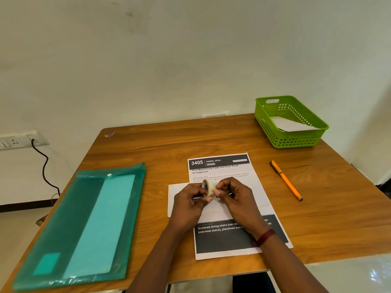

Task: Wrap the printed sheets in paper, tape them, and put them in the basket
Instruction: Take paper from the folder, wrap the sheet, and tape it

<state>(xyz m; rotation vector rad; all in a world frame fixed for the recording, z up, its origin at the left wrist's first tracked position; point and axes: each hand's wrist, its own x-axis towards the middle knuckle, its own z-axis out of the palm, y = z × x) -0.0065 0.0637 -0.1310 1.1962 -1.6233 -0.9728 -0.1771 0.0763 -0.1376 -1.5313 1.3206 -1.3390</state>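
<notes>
Printed sheet (230,172) is laid flat on the table (190,140), not yet wrapped. A pale sheet (105,218) is held in the green folder (84,197); one white packet (294,124) is lodged in the basket (304,142). White paper (175,191) is laid across the printed sheet. The tape roll (209,187) is pinched by the left hand (188,206) and the right hand (237,199); taping is judged pending.

Bare forearms (160,256), uncovered down to the lower edge of view. Short nails on left hand (188,205) and right hand (237,199) alike. Round the right wrist, a narrow dark red band (265,237), sitting snug.
</notes>
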